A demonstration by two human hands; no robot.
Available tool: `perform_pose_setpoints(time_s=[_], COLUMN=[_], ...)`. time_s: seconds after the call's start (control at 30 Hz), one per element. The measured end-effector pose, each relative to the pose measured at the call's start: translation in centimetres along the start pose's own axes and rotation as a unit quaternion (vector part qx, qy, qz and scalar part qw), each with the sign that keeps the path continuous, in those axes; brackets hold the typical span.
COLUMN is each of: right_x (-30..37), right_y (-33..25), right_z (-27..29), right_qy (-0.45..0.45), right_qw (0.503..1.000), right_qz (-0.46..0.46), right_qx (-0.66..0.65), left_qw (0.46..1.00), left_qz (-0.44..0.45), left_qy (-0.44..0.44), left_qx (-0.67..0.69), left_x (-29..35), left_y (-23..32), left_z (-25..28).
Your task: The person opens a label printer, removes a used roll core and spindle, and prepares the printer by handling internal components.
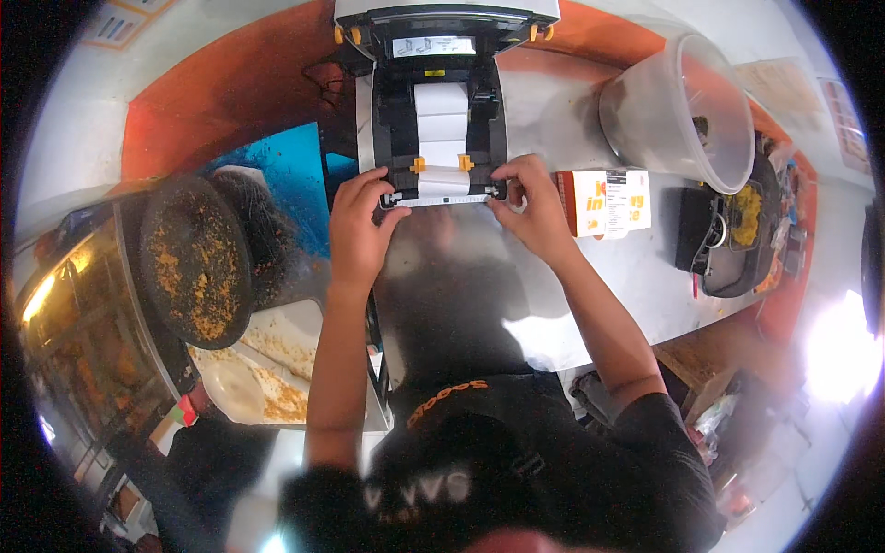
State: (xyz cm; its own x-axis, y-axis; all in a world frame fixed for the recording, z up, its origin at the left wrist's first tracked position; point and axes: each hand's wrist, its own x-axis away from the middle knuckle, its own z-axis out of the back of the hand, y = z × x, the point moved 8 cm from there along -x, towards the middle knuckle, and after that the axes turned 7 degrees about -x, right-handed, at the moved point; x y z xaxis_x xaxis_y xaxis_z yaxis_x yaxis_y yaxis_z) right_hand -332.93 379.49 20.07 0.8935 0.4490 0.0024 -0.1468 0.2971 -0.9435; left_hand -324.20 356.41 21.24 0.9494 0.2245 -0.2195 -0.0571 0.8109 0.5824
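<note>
A label strip (442, 124) centred between left hand (359, 221) and right hand (535, 207)

The strip lies inside the open label printer (398, 138), its long axis pointing straight away from the person, while the hands sit opposite each other across its near end. From the left grip it lies to the right and ahead; from the right grip, to the left and ahead. Neither hand looks clearly nearer, and neither touches the paper.

Each hand pinches a front corner of the printer, fingers behind and thumb in front (how hard they press, I cannot tell). The pale front bar (449, 200) runs crosswise from one grip to the other, at a right angle to the strip.

The strip itself is white and looks unprinted, with faint lines across it that mark it off into sections. It runs down the middle of the black interior and passes between two small orange clips (418, 165) before reaching the bar. Beyond it, the raised lid (442, 23) stands back from the tray, well apart from both hands. The printer sits on a pale table (636, 286).
</note>
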Motion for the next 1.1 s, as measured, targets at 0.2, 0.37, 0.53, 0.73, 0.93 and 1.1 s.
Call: perform_pose_setpoints(time_s=[0.2,0.37,0.53,0.73,0.93,1.1], right_x=[0.8,0.5,0.3,0.2,0.3,0.4], right_y=[0.8,0.7,0.7,0.9,1.2,1.7], right_z=[0.3,-0.1,-0.4,-0.5,-0.6,-0.7], right_qy=[0.031,0.014,0.007,0.004,0.0,0.006], right_qw=[0.999,0.999,0.999,1.0,0.999,0.999], right_qz=[0.021,0.03,0.033,0.015,0.016,0.031], right_qx=[-0.001,0.01,-0.004,-0.015,-0.03,-0.031], left_qw=[0.999,0.997,0.996,0.995,0.995,0.996], left_qz=[-0.042,-0.065,-0.074,-0.082,-0.078,-0.072], left_qy=[0.013,0.018,0.037,0.045,0.053,0.061], left_qx=[0.012,-0.023,-0.011,-0.018,-0.02,0.0], left_x=[0.5,0.2,0.2,0.3,0.3,0.4], left_y=[-0.2,1.1,1.1,1.1,0.9,0.5], left_z=[0.3,0.2,0.0,-0.1,-0.2,-0.3])
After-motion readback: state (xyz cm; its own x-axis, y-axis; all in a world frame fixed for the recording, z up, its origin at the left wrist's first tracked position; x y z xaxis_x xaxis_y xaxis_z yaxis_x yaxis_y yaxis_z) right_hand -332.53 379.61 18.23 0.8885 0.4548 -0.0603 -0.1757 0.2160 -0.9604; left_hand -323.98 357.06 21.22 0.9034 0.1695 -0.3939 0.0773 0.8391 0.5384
